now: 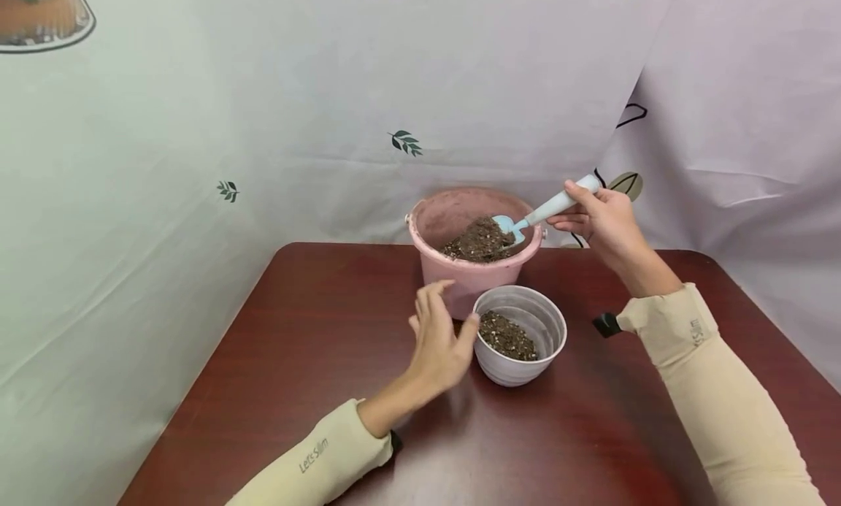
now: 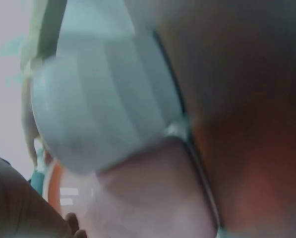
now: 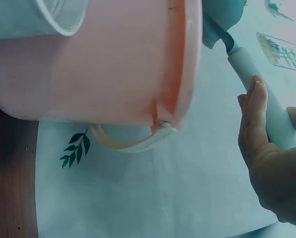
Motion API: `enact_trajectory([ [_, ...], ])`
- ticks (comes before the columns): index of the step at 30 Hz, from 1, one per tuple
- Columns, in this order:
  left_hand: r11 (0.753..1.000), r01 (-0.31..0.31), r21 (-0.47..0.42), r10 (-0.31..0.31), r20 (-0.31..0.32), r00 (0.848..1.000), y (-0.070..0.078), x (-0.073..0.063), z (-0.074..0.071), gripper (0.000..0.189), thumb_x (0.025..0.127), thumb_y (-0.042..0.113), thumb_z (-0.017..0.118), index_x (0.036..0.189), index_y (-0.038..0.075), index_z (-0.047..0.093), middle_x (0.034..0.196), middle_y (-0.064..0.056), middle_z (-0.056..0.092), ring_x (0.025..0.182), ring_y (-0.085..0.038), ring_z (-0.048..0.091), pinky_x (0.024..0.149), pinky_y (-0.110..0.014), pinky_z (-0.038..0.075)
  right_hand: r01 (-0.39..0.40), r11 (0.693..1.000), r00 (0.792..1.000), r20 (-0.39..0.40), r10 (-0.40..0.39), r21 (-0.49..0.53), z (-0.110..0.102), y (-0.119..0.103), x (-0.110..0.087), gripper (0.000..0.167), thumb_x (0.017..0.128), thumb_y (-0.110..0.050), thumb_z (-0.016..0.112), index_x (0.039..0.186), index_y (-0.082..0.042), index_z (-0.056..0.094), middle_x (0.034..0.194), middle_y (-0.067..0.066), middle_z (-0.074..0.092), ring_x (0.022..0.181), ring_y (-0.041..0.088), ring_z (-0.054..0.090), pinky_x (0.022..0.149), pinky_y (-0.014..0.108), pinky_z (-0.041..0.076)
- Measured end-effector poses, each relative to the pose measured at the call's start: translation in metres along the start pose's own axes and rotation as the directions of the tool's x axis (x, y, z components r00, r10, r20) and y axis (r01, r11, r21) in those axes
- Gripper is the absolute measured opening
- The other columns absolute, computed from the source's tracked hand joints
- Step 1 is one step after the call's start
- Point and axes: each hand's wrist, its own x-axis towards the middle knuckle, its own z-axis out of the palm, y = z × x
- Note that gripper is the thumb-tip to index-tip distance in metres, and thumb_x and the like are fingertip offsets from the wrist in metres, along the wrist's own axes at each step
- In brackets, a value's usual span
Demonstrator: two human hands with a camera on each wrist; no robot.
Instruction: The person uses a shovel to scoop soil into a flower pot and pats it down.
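Observation:
My right hand (image 1: pixel 607 225) holds the pale blue handle of a garden trowel (image 1: pixel 557 205). The trowel blade, heaped with dark soil (image 1: pixel 482 237), is at the mouth of a pink bucket (image 1: pixel 439 271) that has more soil inside. In the right wrist view, fingers and thumb (image 3: pixel 295 119) close around the handle. In front of the bucket stands a white ribbed pot (image 1: pixel 509 371), partly filled with soil speckled white. My left hand (image 1: pixel 439 345) is beside the pot's left side, fingers loosely bent, thumb tip right at the rim, holding nothing.
Both containers stand on a dark red-brown table (image 1: pixel 315 331). A pale cloth with printed leaves (image 1: pixel 315 126) hangs behind it. The bucket's white handle (image 3: pixel 133 146) hangs down at its side in the right wrist view.

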Motion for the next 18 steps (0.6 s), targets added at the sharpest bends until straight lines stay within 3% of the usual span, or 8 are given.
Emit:
enact_trajectory([
  [6, 0.992, 0.064, 0.111, -0.083, 0.174, 0.981, 0.004, -0.017, 0.009, 0.075, 0.091, 0.036, 0.062, 0.15, 0.007, 0.027, 0.143, -0.018, 0.031, 0.131, -0.031, 0.038, 0.097, -0.051, 0.031, -0.049, 0.996, 0.998, 0.046, 0.046, 0.07, -0.01, -0.005, -0.019, 0.014, 0.096, -0.01, 0.065, 0.092, 0.003, 0.064, 0.074, 0.018, 0.071, 0.062, 0.027, 0.072, 0.062, 0.032, 0.058],
  [12, 0.974, 0.079, 0.214, -0.145, 0.311, 0.939, 0.008, -0.023, 0.01, 0.084, 0.093, 0.052, 0.058, 0.153, 0.006, 0.022, 0.141, -0.018, 0.037, 0.117, -0.037, 0.052, 0.092, -0.05, 0.034, -0.05, 0.992, 0.991, 0.128, 0.035, 0.116, -0.023, -0.005, -0.038, 0.017, 0.1, -0.006, 0.056, 0.092, 0.006, 0.066, 0.078, 0.019, 0.071, 0.065, 0.028, 0.072, 0.061, 0.032, 0.057],
  [15, 0.969, 0.077, 0.234, -0.156, 0.339, 0.928, 0.008, -0.025, 0.01, 0.087, 0.092, 0.055, 0.058, 0.153, 0.006, 0.021, 0.139, -0.017, 0.038, 0.117, -0.035, 0.053, 0.088, -0.046, 0.033, -0.051, 0.993, 0.989, 0.146, 0.035, 0.102, -0.029, -0.005, -0.047, 0.02, 0.101, -0.006, 0.054, 0.092, 0.006, 0.067, 0.08, 0.019, 0.072, 0.066, 0.028, 0.072, 0.061, 0.032, 0.057],
  [18, 0.967, 0.071, 0.246, -0.153, 0.336, 0.929, 0.008, -0.025, 0.009, 0.087, 0.092, 0.056, 0.057, 0.153, 0.006, 0.021, 0.138, -0.017, 0.039, 0.119, -0.032, 0.052, 0.086, -0.044, 0.032, -0.048, 0.997, 0.988, 0.146, 0.038, 0.063, -0.035, -0.004, -0.053, 0.02, 0.101, -0.006, 0.053, 0.091, 0.005, 0.068, 0.08, 0.019, 0.072, 0.066, 0.026, 0.072, 0.061, 0.031, 0.057],
])
